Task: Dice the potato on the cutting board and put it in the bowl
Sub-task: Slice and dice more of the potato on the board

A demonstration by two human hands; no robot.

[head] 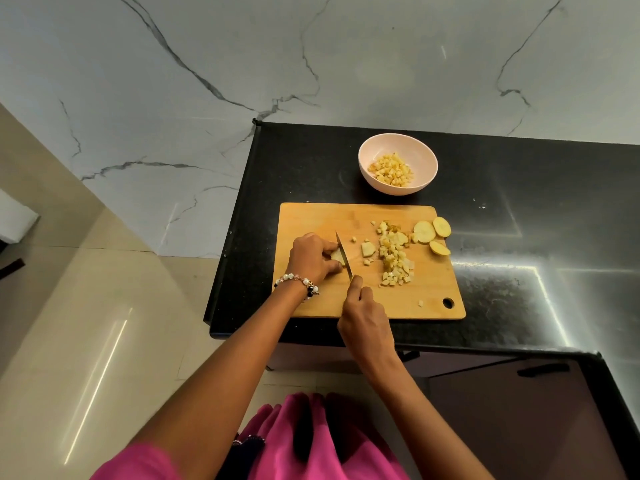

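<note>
Mid-dicing: left hand [311, 258] pinning potato piece [337, 256] on cutting board [311, 220], right hand [363, 306] gripping knife [344, 256]. Some dice already in bowl [367, 152]. Next, probably: finish cuts, slices [433, 230], then transfer pile [394, 258].

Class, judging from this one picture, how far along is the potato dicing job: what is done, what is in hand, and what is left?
Done: the bowl already holds cubes, and a pile of cubes lies on the board. In hand: the left hand holds a potato piece while the right hand cuts it with the knife. Left: three slices stay uncut, and the pile needs moving.
</note>
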